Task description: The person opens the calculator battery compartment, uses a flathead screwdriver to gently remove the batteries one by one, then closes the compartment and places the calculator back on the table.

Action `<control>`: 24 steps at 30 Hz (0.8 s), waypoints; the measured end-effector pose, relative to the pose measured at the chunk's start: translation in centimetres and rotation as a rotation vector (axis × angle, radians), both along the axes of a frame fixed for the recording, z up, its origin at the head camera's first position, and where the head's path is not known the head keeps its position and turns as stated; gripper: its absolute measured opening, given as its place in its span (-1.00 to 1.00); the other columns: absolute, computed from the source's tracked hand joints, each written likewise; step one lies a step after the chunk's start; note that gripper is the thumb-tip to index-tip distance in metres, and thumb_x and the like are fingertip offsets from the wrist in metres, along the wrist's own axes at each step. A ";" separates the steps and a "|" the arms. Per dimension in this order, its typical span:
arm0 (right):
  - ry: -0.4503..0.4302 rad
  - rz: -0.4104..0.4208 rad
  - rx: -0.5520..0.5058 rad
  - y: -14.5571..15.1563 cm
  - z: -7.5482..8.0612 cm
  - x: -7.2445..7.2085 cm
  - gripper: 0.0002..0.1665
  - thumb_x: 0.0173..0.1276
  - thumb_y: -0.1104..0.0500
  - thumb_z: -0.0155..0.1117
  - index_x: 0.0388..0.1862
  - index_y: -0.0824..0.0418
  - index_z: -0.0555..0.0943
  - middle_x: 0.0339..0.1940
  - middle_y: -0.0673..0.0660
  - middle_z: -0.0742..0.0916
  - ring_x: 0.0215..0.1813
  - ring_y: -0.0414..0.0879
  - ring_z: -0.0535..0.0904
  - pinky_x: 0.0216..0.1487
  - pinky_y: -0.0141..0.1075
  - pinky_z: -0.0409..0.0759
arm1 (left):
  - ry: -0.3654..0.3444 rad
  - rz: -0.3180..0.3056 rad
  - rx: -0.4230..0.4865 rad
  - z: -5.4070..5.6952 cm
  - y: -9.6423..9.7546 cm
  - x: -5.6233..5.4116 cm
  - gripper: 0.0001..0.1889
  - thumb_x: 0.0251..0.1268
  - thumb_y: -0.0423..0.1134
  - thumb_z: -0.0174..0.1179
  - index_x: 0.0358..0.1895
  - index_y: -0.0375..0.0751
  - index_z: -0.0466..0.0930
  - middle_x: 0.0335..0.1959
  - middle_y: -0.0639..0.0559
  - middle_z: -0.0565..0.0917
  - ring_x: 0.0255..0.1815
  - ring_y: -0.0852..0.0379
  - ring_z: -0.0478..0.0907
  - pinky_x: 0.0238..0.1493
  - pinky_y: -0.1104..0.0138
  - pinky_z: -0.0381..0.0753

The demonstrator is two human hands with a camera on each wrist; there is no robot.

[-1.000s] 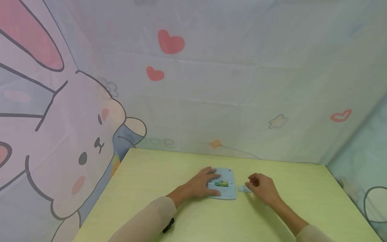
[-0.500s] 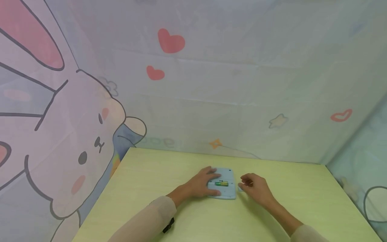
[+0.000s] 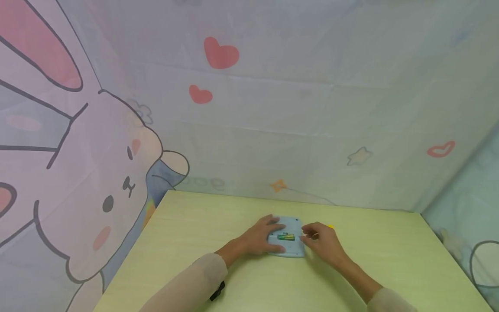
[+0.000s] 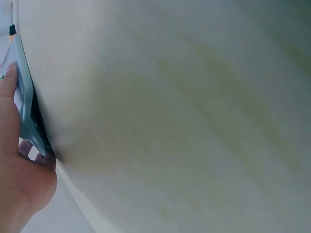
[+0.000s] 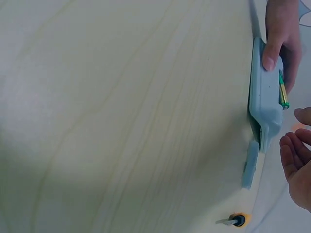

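A light blue device shaped like a calculator (image 3: pixel 293 249) lies back side up on the table, its battery compartment uncovered. Green-and-yellow batteries (image 3: pixel 286 237) show in that compartment. Across its left end lies my left hand (image 3: pixel 255 236), holding it, with the thumb (image 5: pixel 270 58) on the back. My right hand (image 3: pixel 323 242) hovers at the right edge, fingers loosely bent. In the right wrist view a gap separates its fingertips (image 5: pixel 287 141), and nothing shows in it. A small light blue cover (image 5: pixel 250 165) lies beside the device; in the head view my right hand hides it.
A yellow-and-black thing with a thin pale shaft (image 5: pixel 238 220), like a screwdriver, lies to the right; only a yellow bit (image 3: pixel 330 226) shows behind my right hand in the head view. A printed cloth (image 3: pixel 273 130) hangs behind the pale yellow table (image 3: pixel 218 212).
My right hand has moved left, over the cover and up to the device's right edge, so the yellow bit now shows behind it. The left hand and the device have stayed put.
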State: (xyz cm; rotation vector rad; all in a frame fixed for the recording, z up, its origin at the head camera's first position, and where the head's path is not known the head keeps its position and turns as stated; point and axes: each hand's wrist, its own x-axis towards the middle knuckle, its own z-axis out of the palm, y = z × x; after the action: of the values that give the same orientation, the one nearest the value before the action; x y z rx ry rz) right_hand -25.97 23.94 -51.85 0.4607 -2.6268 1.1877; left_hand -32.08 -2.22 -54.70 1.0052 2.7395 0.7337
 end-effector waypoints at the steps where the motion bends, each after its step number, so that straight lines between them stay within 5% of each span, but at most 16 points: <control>1: 0.000 0.003 0.002 -0.1 0.0 0.0 -0.70 0.35 0.33 0.53 0.03 0.40 0.73 -0.12 0.15 0.80 -0.12 -0.03 0.73 -0.02 -0.16 0.75 | -0.001 -0.001 0.001 0.0 0.0 0.0 -0.14 0.32 0.42 0.30 0.63 0.19 0.36 0.71 0.12 0.17 0.75 -0.05 -0.08 0.63 -0.04 0.15; 24: 0.017 -0.010 0.138 -2.3 -0.3 -0.8 -0.77 0.37 0.27 0.52 -0.02 0.30 0.78 -0.19 0.04 0.71 -0.13 -0.14 0.66 0.01 -0.15 0.73 | 0.005 -0.003 -0.004 -0.1 0.2 0.0 -0.14 0.34 0.40 0.30 0.63 0.16 0.36 0.70 0.08 0.18 0.75 -0.09 -0.07 0.61 -0.08 0.20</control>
State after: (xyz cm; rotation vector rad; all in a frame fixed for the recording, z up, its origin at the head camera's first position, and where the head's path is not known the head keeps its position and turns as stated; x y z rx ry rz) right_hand -26.73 21.62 -52.11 0.4791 -2.7038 0.9988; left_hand -32.11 -2.05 -54.83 1.0122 2.7419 0.7264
